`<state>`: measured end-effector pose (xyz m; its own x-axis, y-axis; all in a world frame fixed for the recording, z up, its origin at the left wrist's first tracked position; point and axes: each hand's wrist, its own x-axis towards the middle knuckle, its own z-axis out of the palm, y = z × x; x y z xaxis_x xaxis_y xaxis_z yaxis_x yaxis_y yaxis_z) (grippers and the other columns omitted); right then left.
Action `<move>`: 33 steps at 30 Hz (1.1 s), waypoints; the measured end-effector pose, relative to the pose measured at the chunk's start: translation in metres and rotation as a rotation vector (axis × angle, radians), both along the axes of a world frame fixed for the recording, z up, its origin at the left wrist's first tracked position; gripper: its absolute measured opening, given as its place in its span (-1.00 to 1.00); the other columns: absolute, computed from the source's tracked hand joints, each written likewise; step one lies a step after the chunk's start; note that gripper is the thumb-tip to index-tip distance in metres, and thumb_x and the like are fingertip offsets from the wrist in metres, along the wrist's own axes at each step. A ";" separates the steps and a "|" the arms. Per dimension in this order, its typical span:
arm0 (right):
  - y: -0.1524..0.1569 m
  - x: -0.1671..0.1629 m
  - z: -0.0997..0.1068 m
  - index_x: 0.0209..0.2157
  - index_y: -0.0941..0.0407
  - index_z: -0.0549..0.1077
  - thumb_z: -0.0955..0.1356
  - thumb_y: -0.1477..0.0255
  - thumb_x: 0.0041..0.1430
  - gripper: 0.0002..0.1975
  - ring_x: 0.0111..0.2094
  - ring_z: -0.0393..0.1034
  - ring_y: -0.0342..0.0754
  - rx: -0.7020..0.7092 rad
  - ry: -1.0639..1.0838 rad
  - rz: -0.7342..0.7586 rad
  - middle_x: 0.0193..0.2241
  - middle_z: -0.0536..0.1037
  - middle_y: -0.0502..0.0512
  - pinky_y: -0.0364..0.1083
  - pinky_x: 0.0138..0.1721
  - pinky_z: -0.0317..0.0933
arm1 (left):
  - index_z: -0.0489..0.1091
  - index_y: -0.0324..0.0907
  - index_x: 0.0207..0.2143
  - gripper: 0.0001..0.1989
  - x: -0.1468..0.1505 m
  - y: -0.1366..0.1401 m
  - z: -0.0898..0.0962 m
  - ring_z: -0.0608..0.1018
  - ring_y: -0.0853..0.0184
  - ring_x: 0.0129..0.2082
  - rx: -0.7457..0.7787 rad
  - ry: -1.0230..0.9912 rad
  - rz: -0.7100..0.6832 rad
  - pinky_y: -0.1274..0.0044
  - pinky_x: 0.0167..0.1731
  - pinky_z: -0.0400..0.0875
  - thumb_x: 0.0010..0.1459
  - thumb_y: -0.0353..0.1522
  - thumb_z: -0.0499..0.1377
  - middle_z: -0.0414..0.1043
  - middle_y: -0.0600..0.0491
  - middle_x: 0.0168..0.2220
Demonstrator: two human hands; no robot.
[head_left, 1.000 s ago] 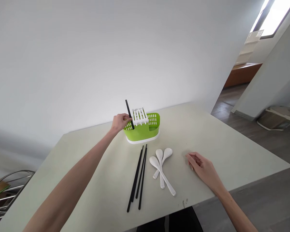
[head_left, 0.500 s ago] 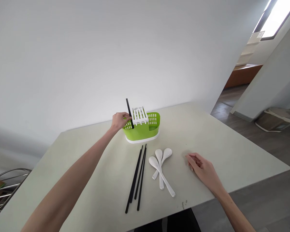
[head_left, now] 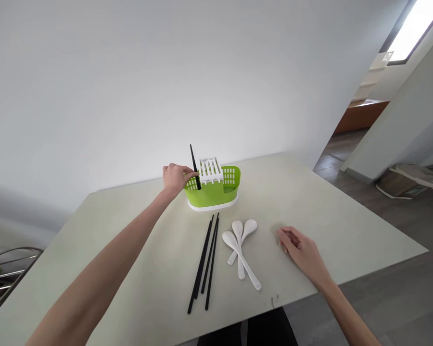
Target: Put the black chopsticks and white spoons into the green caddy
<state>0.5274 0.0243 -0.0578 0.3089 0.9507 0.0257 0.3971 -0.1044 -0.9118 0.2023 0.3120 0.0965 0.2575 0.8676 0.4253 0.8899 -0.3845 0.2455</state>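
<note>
Over the left end of the green cutlery caddy, my left hand is closed on black chopsticks that stand tilted in that end compartment. How many are held cannot be made out. The caddy has a white slatted top in its middle and a white base. Several black chopsticks lie on the table in front of it. Right beside them, three white spoons overlap in a fan. My right hand rests at the table's right, fingers curled in, holding nothing.
The pale table stands against a white wall. A metal-railed rack is at the lower left. To the right, a bin-like container sits on the floor.
The chopsticks in the caddy now lean a little differently, and my left hand has shifted slightly up and left. My right hand keeps its place. The view has moved a little.
</note>
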 end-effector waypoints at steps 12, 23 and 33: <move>-0.001 0.000 0.003 -0.20 0.05 0.51 0.32 -0.09 0.32 -0.53 -0.47 0.32 -0.07 0.006 0.035 -0.039 -0.46 0.52 0.01 -0.08 -0.36 0.23 | 0.38 -0.11 -0.22 -0.77 -0.040 -0.114 -0.035 0.45 0.31 -0.42 0.053 -0.442 -0.053 0.48 -0.35 0.34 0.38 -0.15 0.11 0.45 0.06 -0.37; -0.007 0.000 0.005 -0.22 0.04 0.51 0.31 -0.08 0.33 -0.54 -0.45 0.34 -0.06 0.017 -0.011 -0.036 -0.45 0.54 0.04 -0.09 -0.37 0.23 | 0.41 -0.13 -0.20 -0.76 -0.027 -0.221 -0.102 0.59 0.10 -0.18 -0.324 0.087 -0.131 0.30 -0.11 0.43 0.37 -0.15 0.13 0.55 -0.06 -0.22; -0.006 0.002 -0.001 -0.22 0.04 0.51 0.32 -0.09 0.31 -0.53 -0.46 0.35 -0.06 0.039 0.008 -0.034 -0.46 0.53 0.03 -0.09 -0.37 0.26 | 0.56 -0.21 -0.29 -0.73 -0.063 -0.203 -0.055 0.67 -0.01 -0.12 -0.375 0.653 0.055 0.26 -0.06 0.39 0.30 -0.49 0.04 0.65 -0.21 -0.18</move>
